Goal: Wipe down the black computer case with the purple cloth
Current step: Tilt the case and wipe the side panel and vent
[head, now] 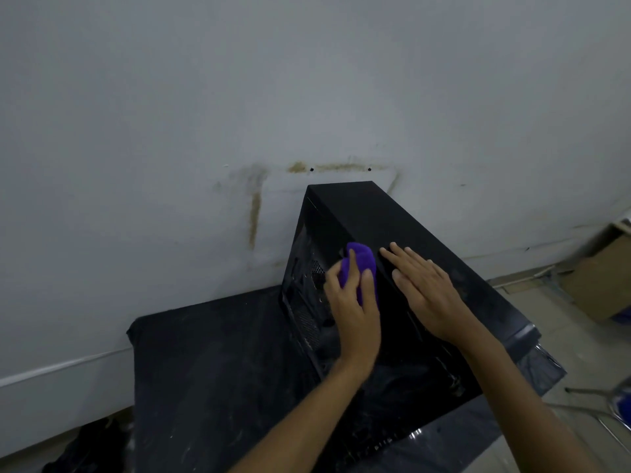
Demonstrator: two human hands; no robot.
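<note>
Case (358,213) black, angled on dark table (211,370), far end near wall (170,97). Left hand (355,315) at case's left face by top edge, fingers (367,278) curled round cloth (362,261), pressing it on. Right hand (426,295) flat on case's upper panel, just right of cloth; fingers straight, holding nothing. Cardboard box (601,285) right of case.

- Left hand (355,315): bare, nails cut short.
- Right hand (430,295): bare, nails short too.
- Left forearm (307,414), right forearm (522,404): bare as far as seen.

Bunched purple cloth (362,268) against black case (375,220)
</note>
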